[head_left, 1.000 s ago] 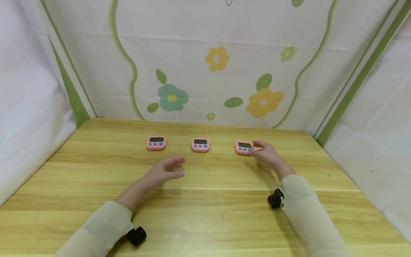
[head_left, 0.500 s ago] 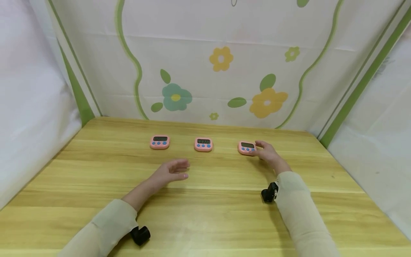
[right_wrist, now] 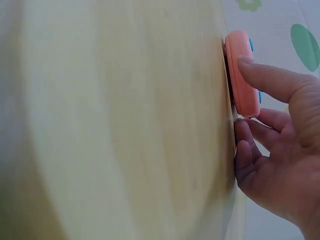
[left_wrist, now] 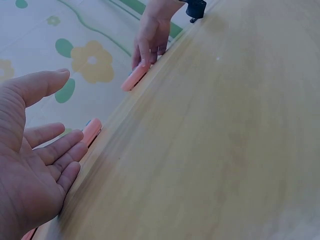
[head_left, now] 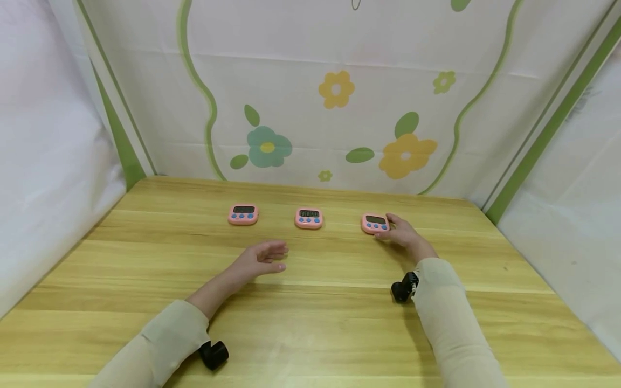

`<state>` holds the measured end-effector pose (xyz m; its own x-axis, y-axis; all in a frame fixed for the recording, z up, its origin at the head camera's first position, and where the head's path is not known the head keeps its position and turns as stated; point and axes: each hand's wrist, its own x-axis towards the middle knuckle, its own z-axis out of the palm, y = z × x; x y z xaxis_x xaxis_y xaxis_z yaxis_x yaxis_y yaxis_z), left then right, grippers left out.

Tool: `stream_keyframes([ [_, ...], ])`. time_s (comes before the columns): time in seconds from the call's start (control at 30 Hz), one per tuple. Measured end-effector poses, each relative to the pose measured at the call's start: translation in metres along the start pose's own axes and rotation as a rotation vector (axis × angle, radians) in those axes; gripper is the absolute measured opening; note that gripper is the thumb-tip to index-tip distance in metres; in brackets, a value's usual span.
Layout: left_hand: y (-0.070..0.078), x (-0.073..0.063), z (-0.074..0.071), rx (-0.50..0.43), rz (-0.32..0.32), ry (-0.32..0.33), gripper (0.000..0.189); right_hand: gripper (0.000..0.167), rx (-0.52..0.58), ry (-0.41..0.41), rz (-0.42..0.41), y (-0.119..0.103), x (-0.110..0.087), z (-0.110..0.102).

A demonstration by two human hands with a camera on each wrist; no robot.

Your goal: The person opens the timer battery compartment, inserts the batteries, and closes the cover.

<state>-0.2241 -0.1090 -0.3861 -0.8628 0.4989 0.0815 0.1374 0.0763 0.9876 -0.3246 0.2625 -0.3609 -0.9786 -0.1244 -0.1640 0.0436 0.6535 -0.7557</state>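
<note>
Three pink digital kitchen timers with blue buttons lie in a row on the wooden table: a left timer (head_left: 243, 214), a middle timer (head_left: 309, 218) and a right timer (head_left: 375, 223). My right hand (head_left: 402, 234) holds the right timer at its right end, the thumb (right_wrist: 270, 80) on its near edge and the fingers around its right side. The right timer's screen looks blank; the middle one shows digits. My left hand (head_left: 259, 260) hovers in front of the left and middle timers, fingers relaxed and apart, holding nothing.
The wooden table (head_left: 310, 323) ends at a white curtain (head_left: 291, 48) printed with flowers, and white fabric stands at both sides. Black wrist cameras hang below the left sleeve (head_left: 165, 334) and the right sleeve (head_left: 451, 312).
My right thumb has moved from over the right timer's buttons down to its near edge. The left hand keeps its pose. The whole head view has shifted slightly.
</note>
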Motion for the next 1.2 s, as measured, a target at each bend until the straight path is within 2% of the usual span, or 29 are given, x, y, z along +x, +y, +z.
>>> stream_keyframes([
  [0.37, -0.0023, 0.0010, 0.0001, 0.000, -0.007, -0.005, 0.063, 0.079, 0.000, 0.023, 0.010, 0.0025, -0.0003, -0.0004],
  [0.63, -0.0012, -0.0004, -0.0006, -0.004, -0.014, -0.013, 0.063, 0.076, 0.055, 0.036, -0.021, 0.0044, 0.0018, 0.0018],
  [0.97, 0.0003, -0.0004, -0.0003, -0.007, -0.012, -0.023, 0.063, 0.078, -0.015, 0.014, -0.039, 0.0044, 0.0012, 0.0034],
  [1.2, 0.0006, -0.0007, -0.0005, -0.008, -0.013, -0.020, 0.064, 0.071, 0.061, 0.062, -0.046, 0.0065, -0.0002, 0.0076],
])
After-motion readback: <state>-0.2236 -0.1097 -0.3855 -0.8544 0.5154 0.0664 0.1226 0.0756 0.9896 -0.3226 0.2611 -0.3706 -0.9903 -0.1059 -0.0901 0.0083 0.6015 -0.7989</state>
